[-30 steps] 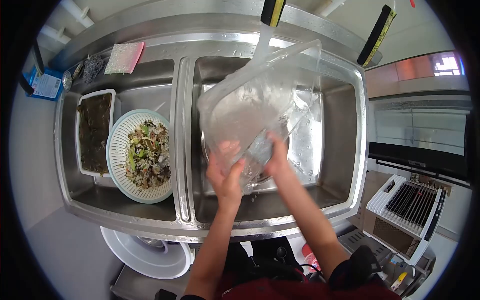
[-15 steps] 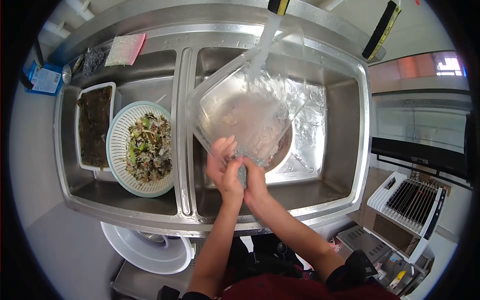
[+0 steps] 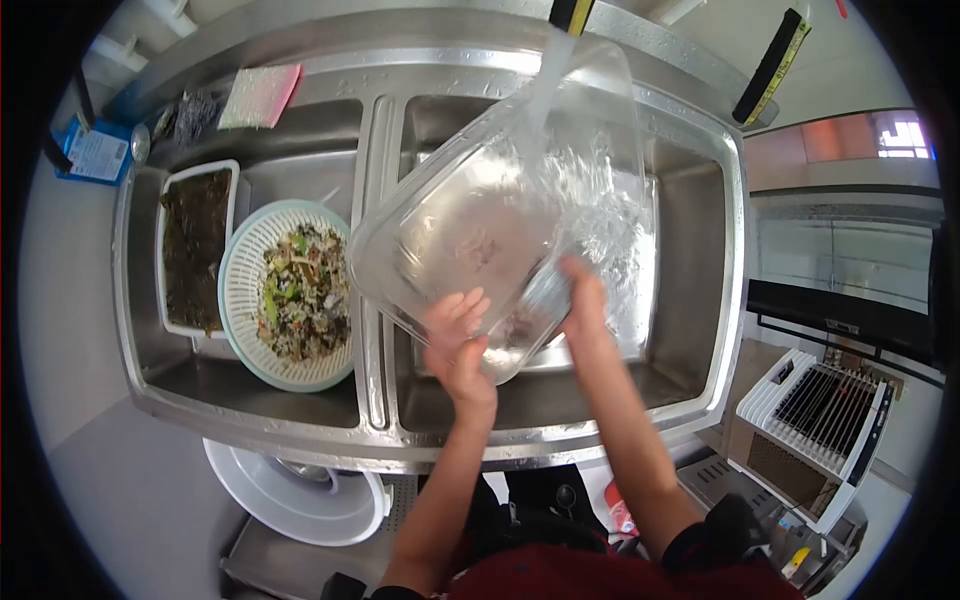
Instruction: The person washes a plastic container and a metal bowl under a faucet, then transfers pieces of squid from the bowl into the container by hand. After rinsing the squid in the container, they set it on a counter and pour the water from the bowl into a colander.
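Note:
A clear plastic container (image 3: 400, 245) hangs tilted over the right sink basin, under water running from a faucet (image 3: 570, 14). My left hand (image 3: 460, 345) grips its near rim, thumb on the outside and fingers showing through the clear wall. At the container's right side, my right hand (image 3: 588, 305) holds a greyish scouring pad (image 3: 547, 292) against or very close to the plastic; both are smeared by motion. Water splashes and spreads over the container's far right part.
In the left basin stand a colander (image 3: 240, 300) of food scraps and a white tray (image 3: 236, 185) of dark brown matter. A pink-and-white sponge (image 3: 258, 97) lies on the back ledge. A white basin (image 3: 230, 490) sits below the sink's front edge.
My right hand has moved away from my left, up and to the right, taking the scouring pad along the container. The container has shifted and turned slightly in my left hand.

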A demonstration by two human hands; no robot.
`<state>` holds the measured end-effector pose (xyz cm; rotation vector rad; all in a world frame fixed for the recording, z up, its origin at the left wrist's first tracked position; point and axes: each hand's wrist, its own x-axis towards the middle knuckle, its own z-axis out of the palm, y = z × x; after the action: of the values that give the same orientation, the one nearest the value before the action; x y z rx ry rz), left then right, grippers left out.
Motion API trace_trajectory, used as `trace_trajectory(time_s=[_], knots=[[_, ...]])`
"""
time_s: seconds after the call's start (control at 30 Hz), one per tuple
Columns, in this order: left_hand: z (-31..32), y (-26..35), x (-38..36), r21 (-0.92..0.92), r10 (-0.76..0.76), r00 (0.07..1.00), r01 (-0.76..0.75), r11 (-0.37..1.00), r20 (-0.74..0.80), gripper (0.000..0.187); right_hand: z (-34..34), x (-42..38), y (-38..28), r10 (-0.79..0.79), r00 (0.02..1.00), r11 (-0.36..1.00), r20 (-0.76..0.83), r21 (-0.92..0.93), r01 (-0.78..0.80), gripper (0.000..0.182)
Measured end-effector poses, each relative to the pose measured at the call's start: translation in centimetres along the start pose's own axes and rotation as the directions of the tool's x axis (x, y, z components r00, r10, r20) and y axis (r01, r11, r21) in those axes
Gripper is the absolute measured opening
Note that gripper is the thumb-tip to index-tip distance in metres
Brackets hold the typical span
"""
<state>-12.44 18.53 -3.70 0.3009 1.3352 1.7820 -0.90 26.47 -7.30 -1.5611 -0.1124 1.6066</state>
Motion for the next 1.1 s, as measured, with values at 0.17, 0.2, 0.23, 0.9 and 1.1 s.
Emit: trace_trajectory(time_s=[0.17, 0.2, 0.23, 0.9, 1.1], knots=[[2.0, -0.7, 1.6, -0.058, -0.057, 0.998, 0.058, 0.997, 0.024, 0.049, 1.8, -7.0, 5.4, -0.095, 0.995, 0.993, 0.018, 0.074, 0.093, 0.044], [2.0, -0.4, 1.3, -0.032, -0.131, 0.991, 0.131, 0.991, 0.005, 0.049, 1.9, -8.0, 5.0, -0.092, 0.995, 0.991, 0.040, 0.105, 0.087, 0.042], [1.3, -1.0, 1.3, -0.034, -0.167, 0.979, 0.172, 0.984, 0.120, 0.055, 2.0, -8.4, 4.7, -0.091, 0.994, 0.987, 0.062, 0.137, 0.082, 0.041], [1.7, 0.4, 2.3, 0.043, -0.138, 0.988, 0.135, 0.990, 0.075, 0.049, 1.4, -3.1, 6.7, -0.053, 0.998, 0.982, -0.025, 0.180, 0.057, 0.034], [0.4, 0.1, 2.9, 0.100, -0.071, 0.991, 0.060, 0.993, 0.112, 0.048, 0.7, 0.4, 7.0, 0.129, 0.991, 0.964, 0.030, 0.229, -0.133, 0.040]])
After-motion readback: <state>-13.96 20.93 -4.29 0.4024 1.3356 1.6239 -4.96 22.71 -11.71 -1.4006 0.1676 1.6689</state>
